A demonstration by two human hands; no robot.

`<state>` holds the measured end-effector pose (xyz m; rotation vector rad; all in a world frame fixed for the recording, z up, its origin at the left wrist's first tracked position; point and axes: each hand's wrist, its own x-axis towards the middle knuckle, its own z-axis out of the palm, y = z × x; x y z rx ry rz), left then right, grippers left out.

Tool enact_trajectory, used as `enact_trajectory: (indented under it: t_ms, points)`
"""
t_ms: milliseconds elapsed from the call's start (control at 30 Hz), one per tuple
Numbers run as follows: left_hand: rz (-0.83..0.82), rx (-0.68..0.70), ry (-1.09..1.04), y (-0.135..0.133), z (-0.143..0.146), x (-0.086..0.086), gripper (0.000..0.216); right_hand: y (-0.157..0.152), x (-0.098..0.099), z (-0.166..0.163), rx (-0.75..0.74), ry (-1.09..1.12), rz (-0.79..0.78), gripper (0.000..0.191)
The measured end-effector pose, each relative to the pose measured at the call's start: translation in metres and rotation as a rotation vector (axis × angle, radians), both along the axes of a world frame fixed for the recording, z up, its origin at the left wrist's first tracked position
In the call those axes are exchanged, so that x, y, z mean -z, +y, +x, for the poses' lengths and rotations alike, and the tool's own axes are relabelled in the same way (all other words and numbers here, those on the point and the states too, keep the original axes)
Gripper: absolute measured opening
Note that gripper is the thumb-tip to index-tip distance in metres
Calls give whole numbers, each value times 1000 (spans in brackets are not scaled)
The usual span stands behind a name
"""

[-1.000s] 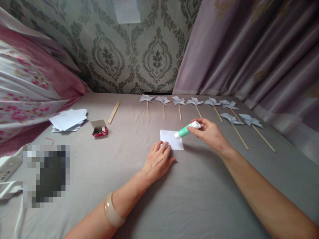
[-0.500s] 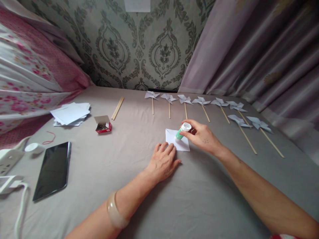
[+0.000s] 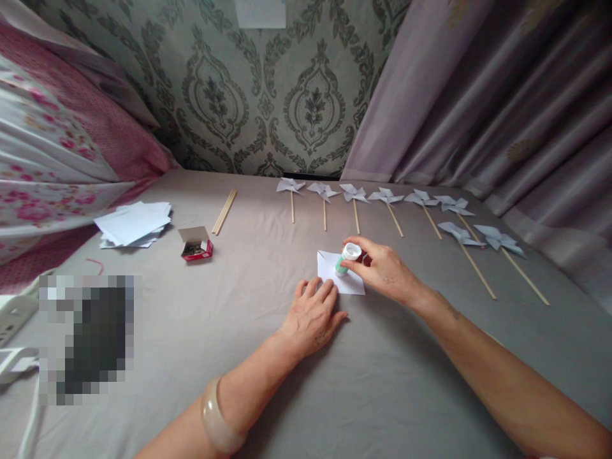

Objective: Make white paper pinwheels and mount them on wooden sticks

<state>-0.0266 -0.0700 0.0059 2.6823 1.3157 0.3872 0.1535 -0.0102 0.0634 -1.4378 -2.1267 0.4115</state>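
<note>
A small square of white paper (image 3: 354, 287) lies on the grey cloth in front of me, a short line showing at its far left corner. My right hand (image 3: 385, 268) grips a green and white glue stick (image 3: 341, 262), its lower end down on the paper near the middle. My left hand (image 3: 313, 319) rests flat with fingers stretched out, the fingertips on the paper's near left edge. Beyond the hands, several white paper pinwheels (image 3: 354, 192) on wooden sticks lie in a row, two of them nearer on the right.
Left of the paper stands an open red box (image 3: 197, 252) of small dark pieces. Thin wooden sticks (image 3: 224, 211) and a stack of white paper (image 3: 131, 224) lie farther off. A power strip (image 3: 14, 319), white cable and pixelated dark patch occupy the left side.
My right hand has shifted the glue stick slightly left and toward me on the paper, and the stick now stands more upright. The left hand stays put.
</note>
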Motion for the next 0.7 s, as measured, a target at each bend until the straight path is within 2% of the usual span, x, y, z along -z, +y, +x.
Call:
enact_trajectory:
  t_ms: [133, 233, 300, 533, 600, 700]
  points:
    - [9, -5, -1, 0, 0, 1, 46, -1, 0, -1, -34, 27, 34, 47]
    - [8, -7, -5, 0, -1, 1, 46, 0, 3, -2, -36, 56, 60, 39]
    - [4, -6, -6, 0, -1, 1, 45, 0, 4, -3, -1, 66, 76, 33]
    - [-5, -6, 9, 0, -1, -1, 45, -1, 9, -5, 180, 61, 135, 36]
    - [-6, -5, 12, 0, -1, -1, 44, -1, 8, -5, 169, 53, 130, 35]
    - [-1, -7, 12, 0, -1, -2, 44, -1, 2, -5, 61, 24, 88, 33]
